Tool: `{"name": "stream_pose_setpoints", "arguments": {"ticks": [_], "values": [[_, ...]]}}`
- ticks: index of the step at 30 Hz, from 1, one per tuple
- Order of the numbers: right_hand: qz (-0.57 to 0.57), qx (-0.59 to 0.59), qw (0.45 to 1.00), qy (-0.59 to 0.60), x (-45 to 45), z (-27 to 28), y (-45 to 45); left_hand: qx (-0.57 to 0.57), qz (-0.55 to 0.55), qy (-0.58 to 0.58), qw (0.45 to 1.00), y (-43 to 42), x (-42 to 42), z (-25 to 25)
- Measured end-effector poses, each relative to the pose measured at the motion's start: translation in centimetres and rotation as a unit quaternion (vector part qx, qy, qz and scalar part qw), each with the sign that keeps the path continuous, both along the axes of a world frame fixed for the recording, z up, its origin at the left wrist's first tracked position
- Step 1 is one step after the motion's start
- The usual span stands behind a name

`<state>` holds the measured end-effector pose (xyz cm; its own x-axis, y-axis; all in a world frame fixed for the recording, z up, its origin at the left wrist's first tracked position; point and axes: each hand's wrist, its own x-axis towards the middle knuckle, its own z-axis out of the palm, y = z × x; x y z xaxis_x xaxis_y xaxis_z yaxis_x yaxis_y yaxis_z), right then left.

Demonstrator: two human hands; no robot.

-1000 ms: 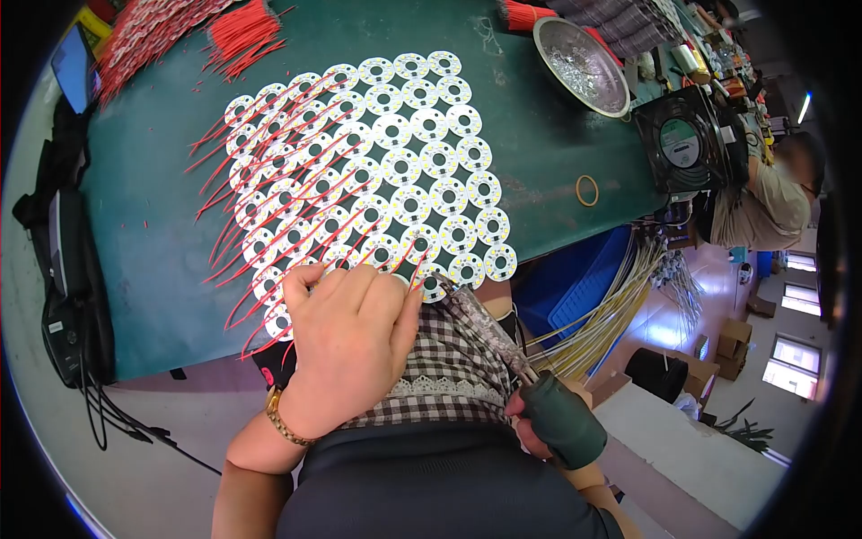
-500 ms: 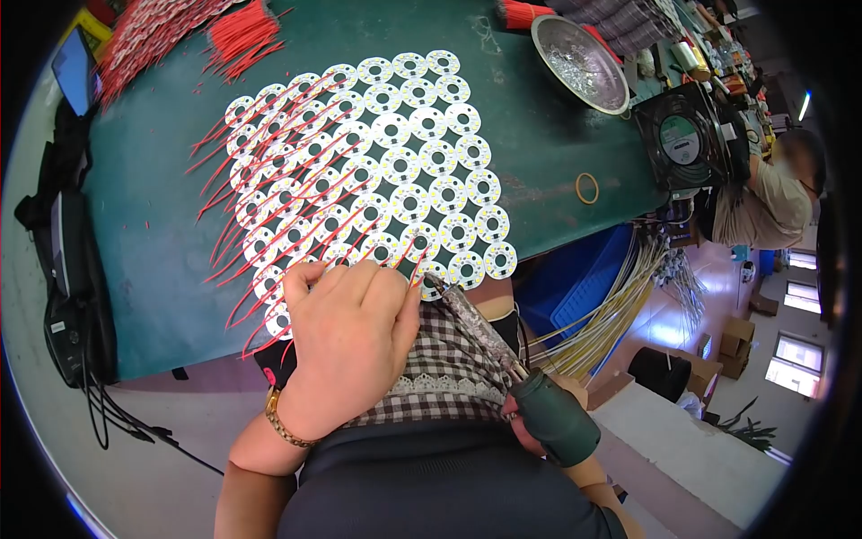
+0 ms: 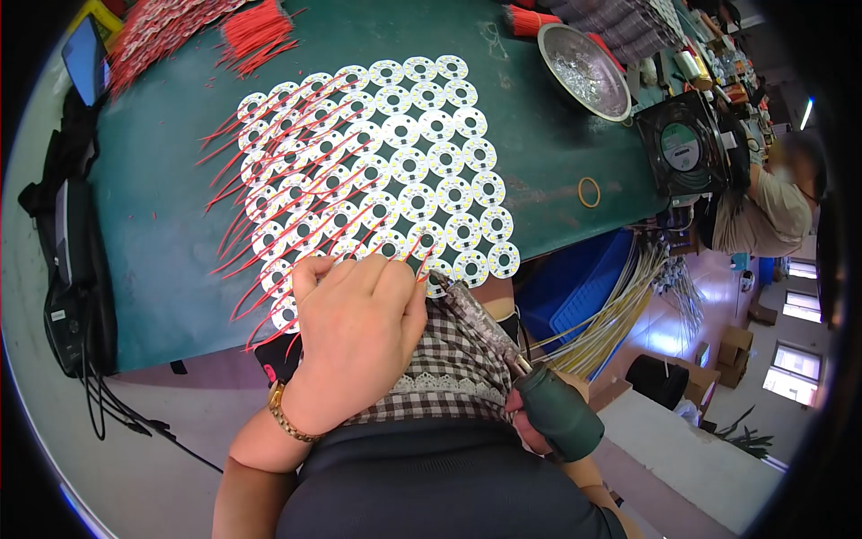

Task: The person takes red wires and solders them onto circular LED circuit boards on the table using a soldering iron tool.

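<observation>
A sheet of round white LED boards [image 3: 417,203] lies on the green table, with thin red wires [image 3: 296,216] attached to many boards on its left side. My left hand [image 3: 359,314] is over the sheet's near edge, its fingers curled and pinching a red wire [image 3: 422,268] by the lower boards; the fingertips are partly hidden. My right hand [image 3: 532,429] grips the green handle of a soldering iron [image 3: 561,413], mostly hidden behind it. The iron's dark, crusted barrel slants up to the left, and its tip is at a bottom-row board beside my left fingers.
Bundles of red wire [image 3: 256,34] and a metal bowl [image 3: 584,74] of small bits stand at the back. A rubber band [image 3: 588,192] and a black fan [image 3: 682,144] are on the right. Below sits a blue crate [image 3: 575,287]. Another person [image 3: 772,202] sits far right.
The view has shifted slightly, so the sheet and table appear a little further right. Both hands keep nearly the same pose, with the iron's tip still at the bottom-row board.
</observation>
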<state>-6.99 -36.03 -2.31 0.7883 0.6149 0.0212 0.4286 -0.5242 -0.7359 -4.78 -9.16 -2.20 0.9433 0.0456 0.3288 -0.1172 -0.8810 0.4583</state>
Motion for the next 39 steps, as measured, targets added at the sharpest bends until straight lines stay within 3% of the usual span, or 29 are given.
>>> {"name": "stream_pose_setpoints", "arguments": {"ticks": [3, 7, 11, 13, 18, 27, 29, 31, 33, 35, 37, 39], "values": [[-0.009, -0.016, 0.999, 0.039, -0.6, -0.7, -1.2, 0.005, 0.000, 0.000, 1.000, 0.0, 0.0, 0.0], [-0.013, 0.117, 0.966, 0.232, -1.7, -2.4, -3.1, 0.005, 0.000, 0.001, 1.000, 0.0, -0.1, 0.0], [-0.086, 0.241, 0.945, 0.203, -1.8, -3.0, -1.2, 0.012, -0.008, -0.014, 1.000, 0.1, -0.1, -0.3], [-0.111, 0.312, 0.903, 0.275, -1.1, -3.0, 0.1, 0.004, -0.016, -0.019, 1.000, 0.4, -0.3, -0.4], [-0.109, 0.382, 0.871, 0.289, 1.4, -2.9, 3.4, -0.021, -0.006, 0.003, 1.000, 1.3, 0.7, 0.1], [-0.070, 0.417, 0.878, 0.223, 4.1, -3.1, 4.8, -0.110, -0.021, -0.037, 0.993, 2.3, -0.3, -0.2], [-0.046, 0.453, 0.867, 0.204, 4.0, -3.2, 4.5, -0.272, 0.063, -0.063, 0.958, 2.4, -0.8, -1.0], [-0.084, 0.458, 0.855, 0.228, 3.7, -2.9, 4.2, -0.246, 0.074, -0.080, 0.963, 2.1, -1.5, -0.7], [-0.076, 0.470, 0.851, 0.223, 3.4, -2.9, 3.7, -0.118, 0.016, -0.177, 0.977, 1.5, -1.6, -0.5], [-0.067, 0.477, 0.847, 0.223, 3.0, -2.7, 3.2, -0.093, -0.012, -0.187, 0.978, 0.7, -1.2, 0.8], [-0.101, 0.412, 0.879, 0.218, 2.3, -2.6, 2.8, -0.042, -0.077, -0.158, 0.983, -0.1, -0.9, 1.3], [-0.079, 0.358, 0.905, 0.213, 1.6, -3.3, 1.9, -0.054, -0.071, -0.149, 0.985, -0.5, -1.1, 0.7]]}}
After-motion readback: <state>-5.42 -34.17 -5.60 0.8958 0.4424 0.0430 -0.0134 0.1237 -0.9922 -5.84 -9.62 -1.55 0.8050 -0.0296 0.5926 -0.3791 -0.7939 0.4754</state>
